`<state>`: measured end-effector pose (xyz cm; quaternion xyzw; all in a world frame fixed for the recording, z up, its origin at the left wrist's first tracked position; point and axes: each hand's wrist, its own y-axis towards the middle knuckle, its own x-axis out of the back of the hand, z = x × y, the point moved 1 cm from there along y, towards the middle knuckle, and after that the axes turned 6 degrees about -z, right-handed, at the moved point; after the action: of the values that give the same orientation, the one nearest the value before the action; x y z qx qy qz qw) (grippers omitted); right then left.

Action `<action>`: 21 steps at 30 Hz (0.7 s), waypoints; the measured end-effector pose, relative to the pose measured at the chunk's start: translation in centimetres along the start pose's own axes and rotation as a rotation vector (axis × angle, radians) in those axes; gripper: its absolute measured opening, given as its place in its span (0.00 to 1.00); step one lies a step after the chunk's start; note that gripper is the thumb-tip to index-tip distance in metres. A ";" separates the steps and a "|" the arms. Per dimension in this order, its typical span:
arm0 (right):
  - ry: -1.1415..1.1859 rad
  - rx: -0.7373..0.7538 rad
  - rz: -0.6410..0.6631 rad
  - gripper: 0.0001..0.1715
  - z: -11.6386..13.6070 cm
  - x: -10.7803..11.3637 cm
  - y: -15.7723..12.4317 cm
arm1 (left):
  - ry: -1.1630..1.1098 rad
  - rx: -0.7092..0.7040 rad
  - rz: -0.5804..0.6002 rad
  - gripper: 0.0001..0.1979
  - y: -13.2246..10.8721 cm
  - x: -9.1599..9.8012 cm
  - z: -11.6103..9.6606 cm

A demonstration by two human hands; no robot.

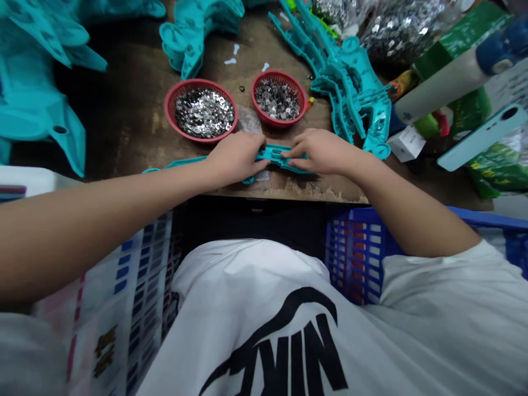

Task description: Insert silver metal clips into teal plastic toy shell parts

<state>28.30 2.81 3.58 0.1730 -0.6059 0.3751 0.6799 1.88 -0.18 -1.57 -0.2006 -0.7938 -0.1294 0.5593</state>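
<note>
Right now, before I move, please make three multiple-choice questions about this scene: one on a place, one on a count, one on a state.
1. Where is the teal plastic part? A) inside a basket B) between the left hand and right hand C) on the floor
2. How many red baskets stand on the wooden table? A) one B) four C) two
3. What state are the shiny metal pieces in? A) heaped loose B) sealed in a box C) strung on wire

B: both hands hold it. C: two stand side by side. A: they lie piled in open baskets.
</note>
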 end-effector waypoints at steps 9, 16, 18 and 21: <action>-0.091 0.015 0.085 0.29 0.9 0.9 0.1 | 0.059 0.082 0.109 0.22 1.3 2.8 -1.4; -0.158 0.032 0.143 0.32 1.5 1.4 -0.2 | 0.292 0.186 0.242 0.21 3.1 4.3 -4.4; -0.172 0.020 0.159 0.33 1.6 1.4 -0.3 | 0.325 0.198 0.237 0.23 3.3 4.1 -5.3; -0.168 0.018 0.147 0.34 1.8 1.2 -0.4 | 0.362 0.181 0.235 0.24 2.7 4.3 -5.8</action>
<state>27.32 1.66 5.22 0.1652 -0.6686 0.4133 0.5958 6.77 0.48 4.39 -0.2139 -0.6602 -0.0255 0.7195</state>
